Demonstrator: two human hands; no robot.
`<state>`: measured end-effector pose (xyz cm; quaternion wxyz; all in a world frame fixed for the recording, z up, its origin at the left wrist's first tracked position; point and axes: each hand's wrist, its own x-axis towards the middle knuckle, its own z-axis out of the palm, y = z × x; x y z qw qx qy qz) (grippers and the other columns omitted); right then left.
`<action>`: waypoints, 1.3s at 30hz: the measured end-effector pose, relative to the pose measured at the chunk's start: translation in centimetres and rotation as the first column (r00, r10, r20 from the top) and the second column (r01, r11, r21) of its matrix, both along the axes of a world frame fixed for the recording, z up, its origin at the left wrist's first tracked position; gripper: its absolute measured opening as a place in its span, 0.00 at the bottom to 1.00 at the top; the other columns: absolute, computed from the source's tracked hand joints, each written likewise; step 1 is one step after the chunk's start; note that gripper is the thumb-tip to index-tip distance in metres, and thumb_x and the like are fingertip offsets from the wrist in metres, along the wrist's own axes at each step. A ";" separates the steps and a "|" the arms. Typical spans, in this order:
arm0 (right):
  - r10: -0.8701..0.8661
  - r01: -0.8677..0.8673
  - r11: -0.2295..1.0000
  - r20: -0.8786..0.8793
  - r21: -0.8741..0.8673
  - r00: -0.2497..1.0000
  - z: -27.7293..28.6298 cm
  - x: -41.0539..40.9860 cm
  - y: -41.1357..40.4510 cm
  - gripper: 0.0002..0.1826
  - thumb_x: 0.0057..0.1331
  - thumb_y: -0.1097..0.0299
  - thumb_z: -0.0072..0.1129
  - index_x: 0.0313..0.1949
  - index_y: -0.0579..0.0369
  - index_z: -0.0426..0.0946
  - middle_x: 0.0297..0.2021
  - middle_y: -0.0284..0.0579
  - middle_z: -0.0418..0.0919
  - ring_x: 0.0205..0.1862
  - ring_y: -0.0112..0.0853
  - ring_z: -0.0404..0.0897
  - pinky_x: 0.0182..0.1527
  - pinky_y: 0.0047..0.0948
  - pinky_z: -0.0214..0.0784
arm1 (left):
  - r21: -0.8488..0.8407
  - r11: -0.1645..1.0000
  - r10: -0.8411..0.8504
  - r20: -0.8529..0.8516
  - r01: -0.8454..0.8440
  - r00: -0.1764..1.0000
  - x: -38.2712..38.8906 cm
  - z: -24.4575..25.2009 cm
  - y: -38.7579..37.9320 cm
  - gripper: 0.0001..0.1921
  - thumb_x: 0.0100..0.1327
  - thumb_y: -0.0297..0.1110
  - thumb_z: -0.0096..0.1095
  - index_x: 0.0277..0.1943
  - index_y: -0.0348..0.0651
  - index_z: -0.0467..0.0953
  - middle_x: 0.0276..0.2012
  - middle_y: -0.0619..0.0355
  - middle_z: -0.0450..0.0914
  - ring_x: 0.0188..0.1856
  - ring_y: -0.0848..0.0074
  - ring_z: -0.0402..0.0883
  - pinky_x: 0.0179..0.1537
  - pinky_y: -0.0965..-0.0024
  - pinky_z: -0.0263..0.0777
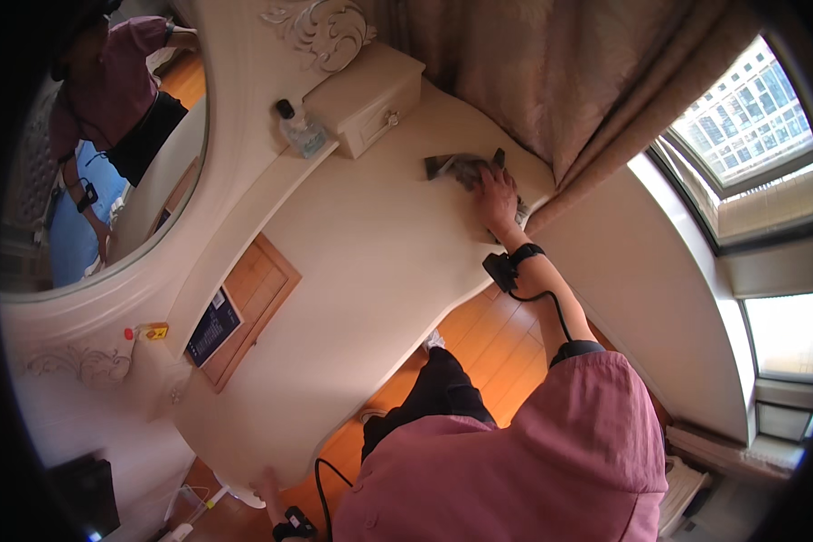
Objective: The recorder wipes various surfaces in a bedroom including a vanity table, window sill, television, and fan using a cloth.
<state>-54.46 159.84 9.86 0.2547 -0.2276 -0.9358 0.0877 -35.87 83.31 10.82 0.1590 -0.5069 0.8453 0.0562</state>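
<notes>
My right hand (498, 196) presses a crumpled grey cloth (450, 166) onto the white vanity table (352, 271), close to its right end by the curtain. Parts of the cloth stick out past the fingers on both sides. Far off at the table's lower left end, my left hand (267, 486) rests at the edge; it is small and blurred, and its fingers are hard to make out. Between the hands, nearer the mirror, lie a wooden tray (264, 278) and a dark printed card or box (213, 325) on it.
A clear bottle with a black cap (303, 135) stands on the raised ledge beside a small white drawer unit (372, 101). A small yellow box (154, 330) sits by the other drawer. An oval mirror (129, 162) rises behind. The curtain (515, 74) hangs against the table's far end.
</notes>
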 end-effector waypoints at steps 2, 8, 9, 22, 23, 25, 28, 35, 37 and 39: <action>-0.020 0.020 1.000 -0.019 0.011 1.000 -0.5 -4.3 2.7 0.20 0.56 0.65 0.51 0.50 0.49 0.68 0.49 0.50 0.69 0.50 0.49 0.67 0.53 0.46 0.57 | 0.093 0.987 -0.134 -0.011 0.134 0.991 -1.1 -0.6 2.5 0.46 0.45 0.55 0.68 0.59 0.30 0.57 0.55 0.37 0.65 0.54 0.52 0.68 0.55 0.59 0.62; -0.232 0.230 0.971 0.040 0.065 0.972 -1.7 -11.8 9.5 0.20 0.57 0.63 0.49 0.50 0.47 0.66 0.43 0.48 0.70 0.44 0.46 0.70 0.44 0.48 0.62 | 0.256 0.788 -0.536 -0.163 0.560 0.829 -6.7 1.0 17.0 0.40 0.41 0.61 0.66 0.46 0.29 0.73 0.45 0.39 0.75 0.51 0.52 0.71 0.55 0.56 0.59; -0.210 0.208 0.978 0.088 0.032 0.974 -1.5 -12.7 9.4 0.20 0.57 0.63 0.49 0.50 0.47 0.66 0.43 0.48 0.70 0.43 0.47 0.71 0.43 0.49 0.62 | 0.215 0.761 -0.570 -0.230 0.612 0.789 -6.8 0.5 17.0 0.39 0.41 0.61 0.67 0.44 0.29 0.74 0.42 0.40 0.77 0.49 0.53 0.73 0.53 0.56 0.61; 0.015 -0.017 0.999 -0.046 -0.033 0.999 -0.7 1.3 1.2 0.23 0.53 0.67 0.54 0.50 0.47 0.68 0.53 0.51 0.64 0.54 0.51 0.61 0.59 0.51 0.48 | 0.190 0.775 -0.611 -0.013 0.602 0.791 -8.1 -0.5 17.6 0.39 0.37 0.62 0.68 0.37 0.27 0.77 0.37 0.39 0.79 0.43 0.53 0.77 0.47 0.60 0.68; 0.038 -0.039 0.997 -0.022 -0.072 0.999 0.1 3.6 -0.4 0.23 0.52 0.68 0.53 0.50 0.47 0.68 0.53 0.51 0.64 0.55 0.51 0.60 0.59 0.51 0.48 | 0.111 0.807 -0.587 0.030 0.581 0.809 -8.4 -0.2 18.8 0.41 0.36 0.63 0.68 0.39 0.25 0.76 0.38 0.36 0.77 0.44 0.52 0.76 0.48 0.60 0.67; 0.082 -0.085 0.988 -0.031 -0.128 0.996 1.0 6.9 -3.8 0.23 0.51 0.70 0.52 0.50 0.47 0.69 0.52 0.51 0.66 0.55 0.52 0.61 0.60 0.51 0.47 | 0.031 0.830 -0.558 0.063 0.557 0.828 -8.3 0.3 20.1 0.43 0.36 0.63 0.68 0.41 0.23 0.74 0.39 0.33 0.75 0.45 0.50 0.75 0.49 0.60 0.67; 0.179 -0.180 0.969 -0.022 -0.168 0.984 1.3 9.6 -7.9 0.24 0.50 0.73 0.52 0.49 0.45 0.70 0.50 0.50 0.68 0.56 0.50 0.61 0.60 0.52 0.47 | 0.111 0.840 -0.533 -0.012 0.531 0.846 -8.6 0.2 19.4 0.49 0.35 0.66 0.67 0.45 0.19 0.69 0.42 0.27 0.71 0.47 0.46 0.71 0.49 0.58 0.66; 0.334 -0.334 0.925 -0.033 -0.184 0.942 0.8 10.4 -7.3 0.19 0.56 0.69 0.50 0.49 0.44 0.70 0.51 0.46 0.67 0.57 0.48 0.61 0.61 0.50 0.46 | 0.058 0.918 -0.389 -0.042 0.391 0.920 -7.3 -1.0 21.3 0.56 0.38 0.68 0.65 0.55 0.19 0.58 0.57 0.27 0.51 0.61 0.43 0.51 0.57 0.48 0.56; 0.393 -0.391 0.903 -0.025 -0.180 0.919 0.4 10.2 -6.9 0.19 0.56 0.69 0.50 0.49 0.43 0.69 0.51 0.46 0.68 0.58 0.49 0.60 0.61 0.50 0.45 | -0.079 0.921 -0.389 -0.159 0.381 0.907 -6.7 -1.0 21.2 0.54 0.40 0.66 0.64 0.56 0.22 0.56 0.58 0.29 0.52 0.60 0.41 0.53 0.58 0.49 0.56; 0.443 -0.442 0.877 -0.036 -0.191 0.896 0.4 10.0 -6.3 0.19 0.56 0.68 0.50 0.49 0.42 0.69 0.50 0.45 0.68 0.57 0.48 0.60 0.61 0.49 0.45 | -0.052 0.921 -0.389 -0.188 0.387 0.902 -6.3 -1.4 21.1 0.52 0.42 0.65 0.64 0.57 0.23 0.56 0.57 0.29 0.53 0.59 0.41 0.54 0.58 0.49 0.56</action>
